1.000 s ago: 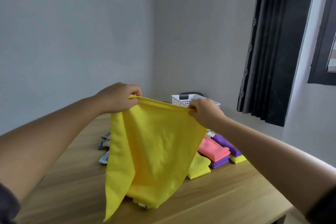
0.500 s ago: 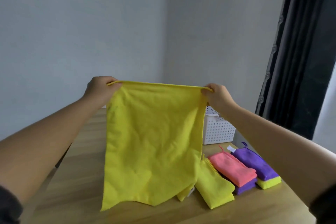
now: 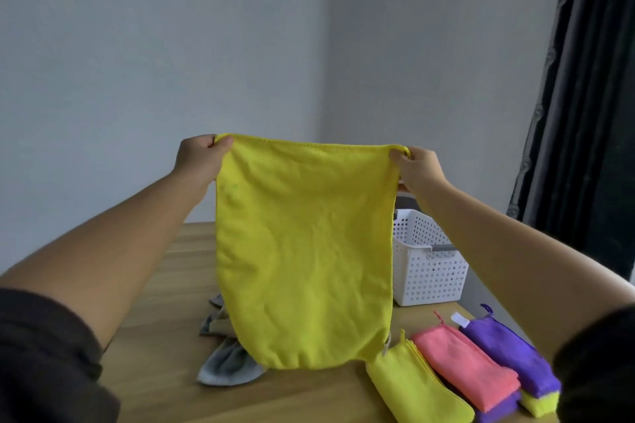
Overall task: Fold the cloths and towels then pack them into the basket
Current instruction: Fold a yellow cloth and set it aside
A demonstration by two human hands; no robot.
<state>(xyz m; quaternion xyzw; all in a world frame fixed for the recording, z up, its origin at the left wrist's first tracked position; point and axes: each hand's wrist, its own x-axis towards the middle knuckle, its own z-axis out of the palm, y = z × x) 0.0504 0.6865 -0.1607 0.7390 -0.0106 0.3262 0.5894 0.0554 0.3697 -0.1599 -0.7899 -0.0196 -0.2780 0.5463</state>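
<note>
1. The left hand is raised in front of the person, its fingers and thumb curled and pinching the upper left corner of a yellow cloth.
2. The right hand is level with it, well apart, and pinches the cloth's upper right corner the same way.
3. The top hem runs nearly taut from one hand to the other. The cloth hangs flat and open below both hands, its bottom edge just above the wooden worktop.
4. Below the right hand and beyond it stands a white perforated basket, partly hidden by the hanging cloth.
5. Nearer the person, under the right forearm, folded cloths lie side by side: a folded yellow cloth, a pink cloth stacked on a purple one, and a purple cloth stacked on a yellow one.
6. Below the left hand, grey cloths lie loose on the worktop, partly behind the hanging cloth.
7. A dark curtain hangs to the right of the right hand.
</note>
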